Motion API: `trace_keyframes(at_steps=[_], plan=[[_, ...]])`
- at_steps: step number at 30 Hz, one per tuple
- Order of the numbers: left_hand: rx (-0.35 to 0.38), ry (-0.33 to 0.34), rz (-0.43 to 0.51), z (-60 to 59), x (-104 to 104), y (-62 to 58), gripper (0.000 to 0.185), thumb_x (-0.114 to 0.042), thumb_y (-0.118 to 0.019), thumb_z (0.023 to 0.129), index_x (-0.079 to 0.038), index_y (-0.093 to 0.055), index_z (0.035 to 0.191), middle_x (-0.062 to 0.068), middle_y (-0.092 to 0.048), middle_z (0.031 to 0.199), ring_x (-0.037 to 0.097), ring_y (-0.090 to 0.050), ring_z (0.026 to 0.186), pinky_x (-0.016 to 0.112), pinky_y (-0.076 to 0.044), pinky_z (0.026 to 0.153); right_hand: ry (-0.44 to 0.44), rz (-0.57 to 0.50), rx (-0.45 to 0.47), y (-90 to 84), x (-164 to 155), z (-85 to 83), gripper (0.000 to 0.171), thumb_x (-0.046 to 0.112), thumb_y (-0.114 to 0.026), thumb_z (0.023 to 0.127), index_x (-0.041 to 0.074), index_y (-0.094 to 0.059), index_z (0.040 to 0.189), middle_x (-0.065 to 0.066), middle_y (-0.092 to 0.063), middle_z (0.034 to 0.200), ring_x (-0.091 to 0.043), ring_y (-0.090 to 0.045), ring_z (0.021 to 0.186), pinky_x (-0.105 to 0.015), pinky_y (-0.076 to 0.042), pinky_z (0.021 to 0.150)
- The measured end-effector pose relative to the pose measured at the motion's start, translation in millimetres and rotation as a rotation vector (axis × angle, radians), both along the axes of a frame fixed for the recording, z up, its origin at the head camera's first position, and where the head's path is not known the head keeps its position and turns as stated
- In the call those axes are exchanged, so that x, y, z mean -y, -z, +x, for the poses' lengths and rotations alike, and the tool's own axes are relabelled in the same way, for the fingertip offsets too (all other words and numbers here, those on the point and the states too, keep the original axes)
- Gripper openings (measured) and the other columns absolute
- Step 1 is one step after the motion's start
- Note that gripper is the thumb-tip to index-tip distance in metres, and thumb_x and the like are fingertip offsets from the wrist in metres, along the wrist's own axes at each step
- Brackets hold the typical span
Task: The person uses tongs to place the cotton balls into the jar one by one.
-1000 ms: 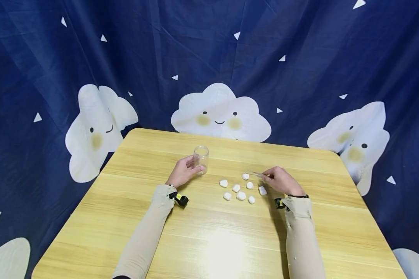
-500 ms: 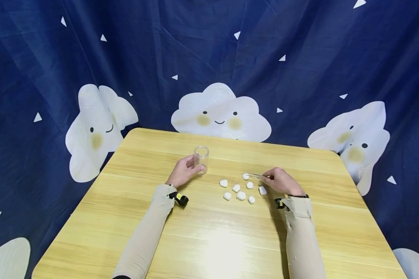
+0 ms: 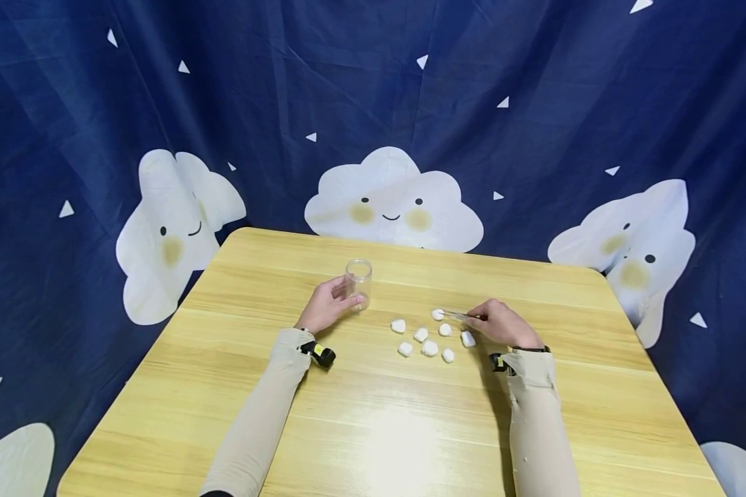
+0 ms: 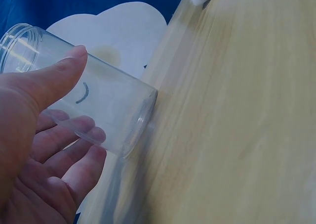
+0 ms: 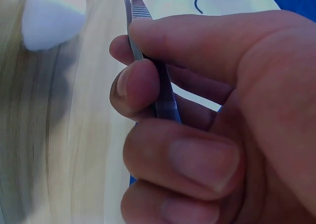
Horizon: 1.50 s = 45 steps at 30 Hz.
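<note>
A clear empty jar (image 3: pixel 358 282) stands upright on the wooden table (image 3: pixel 373 428). My left hand (image 3: pixel 328 304) holds the jar (image 4: pixel 84 95) with thumb and fingers around its side. My right hand (image 3: pixel 500 322) pinches metal tweezers (image 3: pixel 455 314) (image 5: pixel 158 85), whose tips reach the farthest cotton ball (image 3: pixel 437 315). Several more white cotton balls (image 3: pixel 429 348) lie in a loose cluster between my hands. One cotton ball (image 5: pixel 52 16) shows beside the tweezers in the right wrist view.
A dark blue curtain with white cloud faces (image 3: pixel 391 200) hangs behind the table. The table's front half (image 3: pixel 385 442) holds only my forearms in beige sleeves. Small wrist cameras (image 3: pixel 322 354) sit on both wrists.
The tweezers' tips have moved slightly left and down onto the farthest cotton ball. My left hand and the jar have stayed in place.
</note>
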<state>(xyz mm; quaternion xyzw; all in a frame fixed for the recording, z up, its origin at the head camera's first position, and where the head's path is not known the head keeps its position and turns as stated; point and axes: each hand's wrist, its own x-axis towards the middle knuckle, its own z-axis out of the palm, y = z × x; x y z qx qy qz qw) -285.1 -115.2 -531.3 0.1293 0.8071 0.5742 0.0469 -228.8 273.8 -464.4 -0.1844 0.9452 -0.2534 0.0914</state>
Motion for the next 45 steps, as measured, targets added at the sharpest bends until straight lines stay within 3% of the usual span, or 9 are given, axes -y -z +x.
trace_keyframes(at_steps=[12,29,45], plan=[[-0.007,-0.006,-0.004,0.5,0.9,-2.8,0.068,-0.032,-0.081,0.091,-0.008,-0.055,0.149,0.015,-0.058,0.152,0.034,-0.059,0.138,0.044,-0.05,0.118,-0.011,0.003,-0.008,0.0,-0.2,0.1,0.019,0.008,-0.064,0.1,0.0,-0.08,0.107,-0.013,-0.079,0.096,-0.011,-0.053,0.069,-0.02,-0.041,0.06],[0.005,-0.005,-0.003,3.3,1.9,-3.6,0.071,-0.031,-0.079,0.092,-0.004,-0.05,0.152,0.017,-0.056,0.153,0.034,-0.057,0.14,0.045,-0.049,0.119,0.001,-0.002,-0.058,2.4,-2.3,-1.7,0.018,0.008,-0.066,0.099,0.002,-0.081,0.106,-0.013,-0.081,0.097,-0.011,-0.061,0.074,-0.023,-0.049,0.065],[0.004,0.005,-0.016,2.9,-0.4,-5.8,0.068,-0.032,-0.079,0.092,-0.007,-0.053,0.15,0.015,-0.059,0.15,0.034,-0.059,0.138,0.046,-0.049,0.119,0.053,0.017,-0.062,2.8,-3.8,1.7,0.018,0.011,-0.067,0.099,0.004,-0.082,0.106,-0.013,-0.081,0.096,-0.011,-0.056,0.068,-0.022,-0.043,0.061]])
